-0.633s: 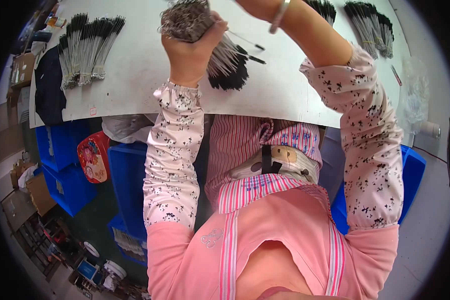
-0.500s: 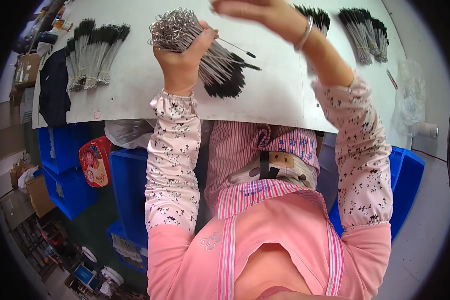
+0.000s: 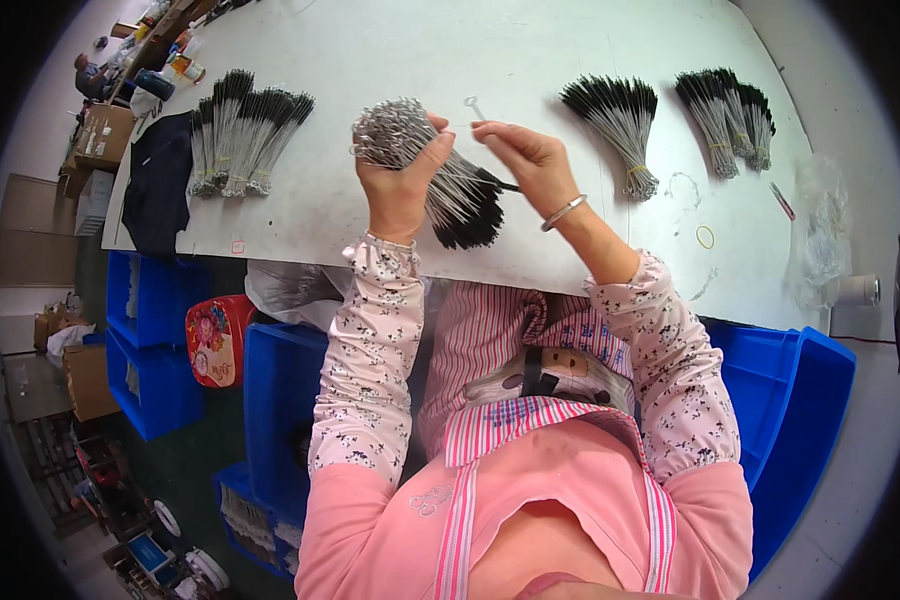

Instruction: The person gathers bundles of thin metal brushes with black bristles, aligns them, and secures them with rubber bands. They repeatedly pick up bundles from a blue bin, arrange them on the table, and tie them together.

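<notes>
My left hand [image 3: 398, 190] is closed around a thick bundle of thin wire brushes [image 3: 450, 180]. Their looped wire ends crowd above the fist, and their black bristle ends fan out below it, over the table's near edge. Just to the right, my right hand [image 3: 535, 165] pinches a single wire brush [image 3: 473, 103], its small loop pointing up and away from me. The fingers hide part of that brush's shaft. A metal bangle circles the right wrist.
Banded brush bundles lie on the white table [image 3: 390, 50]: several at left [image 3: 245, 140], a fanned one [image 3: 615, 125] right of centre, more at far right [image 3: 730, 120]. A yellow rubber band [image 3: 705, 237] lies near the front. Blue bins [image 3: 800, 390] and a red tin [image 3: 218, 340] stand below.
My right hand has come down and nearer the left one, now with a single brush in its fingers. The view has shifted, showing more of the far table.
</notes>
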Motion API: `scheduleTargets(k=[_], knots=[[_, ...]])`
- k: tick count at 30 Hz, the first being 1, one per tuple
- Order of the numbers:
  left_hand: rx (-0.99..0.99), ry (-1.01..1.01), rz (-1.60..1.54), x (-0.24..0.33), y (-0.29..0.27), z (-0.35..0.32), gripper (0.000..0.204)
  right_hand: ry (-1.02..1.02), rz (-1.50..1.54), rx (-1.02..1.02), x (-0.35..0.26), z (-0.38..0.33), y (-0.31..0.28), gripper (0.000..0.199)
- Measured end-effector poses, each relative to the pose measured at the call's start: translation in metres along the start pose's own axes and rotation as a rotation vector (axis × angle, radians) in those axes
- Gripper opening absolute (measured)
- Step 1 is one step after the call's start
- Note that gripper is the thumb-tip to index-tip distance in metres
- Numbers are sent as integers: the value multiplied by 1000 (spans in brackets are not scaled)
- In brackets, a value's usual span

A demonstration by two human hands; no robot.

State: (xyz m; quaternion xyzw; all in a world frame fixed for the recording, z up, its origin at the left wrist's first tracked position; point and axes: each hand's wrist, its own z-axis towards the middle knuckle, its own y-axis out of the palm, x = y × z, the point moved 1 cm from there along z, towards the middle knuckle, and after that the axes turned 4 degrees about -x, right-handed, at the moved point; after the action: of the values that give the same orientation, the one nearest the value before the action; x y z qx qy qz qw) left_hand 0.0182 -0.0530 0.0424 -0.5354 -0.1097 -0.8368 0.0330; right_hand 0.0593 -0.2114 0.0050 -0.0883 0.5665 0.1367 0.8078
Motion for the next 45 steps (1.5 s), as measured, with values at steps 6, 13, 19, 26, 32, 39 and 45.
scheduleTargets(k=[6, 13, 19, 26, 32, 39, 45], knots=[[2, -3, -154, -9, 18, -10, 41, 55, -196, -20, -11, -4, 29, 27], [226, 19, -44, -24, 14, -5, 44, -103, -188, -311, 1, -16, 20, 65], [637, -101, -83, 4, 51, -5, 61, -208, -613, -174, -12, -26, 39, 69], [163, -163, -211, 31, 57, -11, 67, -107, -531, -92, -5, -11, 22, 35], [-292, -101, 41, 54, 43, -17, 50, -422, -421, -91, -12, -6, 2, 38], [-353, 775, 383, 45, 45, -36, 38, -654, -683, -69, -39, -6, -1, 52], [-370, 839, 486, 48, 44, -51, 40, 122, -102, 142, 25, -50, -9, 61]])
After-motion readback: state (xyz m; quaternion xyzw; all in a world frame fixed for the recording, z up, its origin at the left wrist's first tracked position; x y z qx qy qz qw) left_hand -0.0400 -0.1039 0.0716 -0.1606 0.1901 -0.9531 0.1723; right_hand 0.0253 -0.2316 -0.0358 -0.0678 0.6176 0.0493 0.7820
